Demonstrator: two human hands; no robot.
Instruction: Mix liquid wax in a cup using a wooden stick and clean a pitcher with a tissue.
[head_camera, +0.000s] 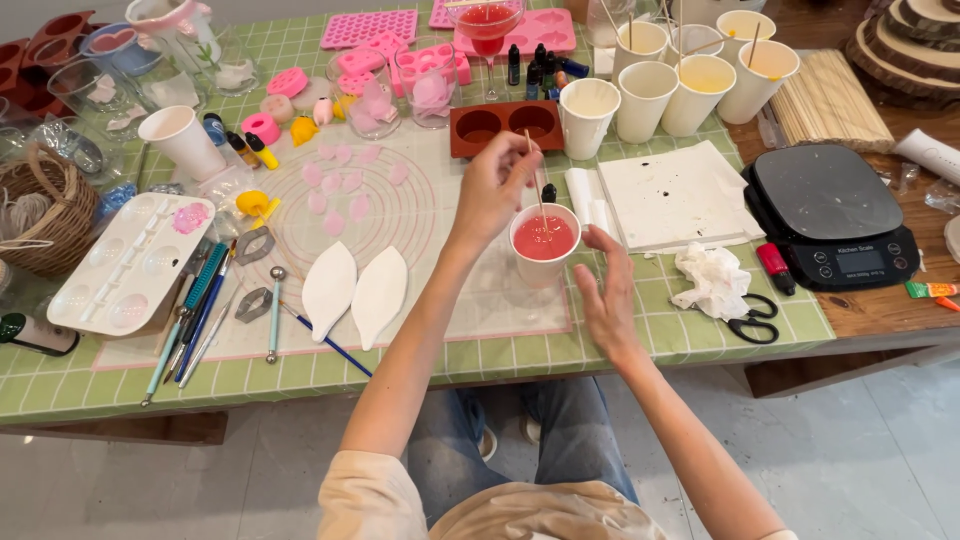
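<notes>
Fingers: left hand (497, 183) has thumb and fingertips pinched together on a thin wooden stick (536, 185); right hand (606, 290) has its fingers straight and slightly spread, clamped on nothing.
Stick: tilted, its lower end dipped in the pink-red liquid of a white paper cup (544, 241); the submerged tip cannot be made out.
Cup: stands on the pale silicone mat (430, 215) near the table's front middle, just below the left hand; the right hand's fingertips are just beside its right wall, and contact cannot be confirmed.
Beside the cup: a small black dropper bottle (548, 192), partly hidden behind the cup rim and stick.
On the mat: two white leaf-shaped pieces (353, 290) and several small pink petals (338, 185).
Behind: a brown two-cavity silicone mould (505, 125), a row of white paper cups (650, 95), some with sticks standing in them, and pink moulds (368, 28) cut off by the upper edge.
Right side: a black kitchen scale (830, 215), a crumpled tissue (712, 278) over black-handled scissors (752, 322), a bundle of wooden sticks (830, 100).
Left side: a white palette tray (130, 262), modelling tools (200, 310), a wicker basket (45, 215) cut off at the edge.
Hard to make out: contents of the glass jars (395, 85), blurred behind the glass.
</notes>
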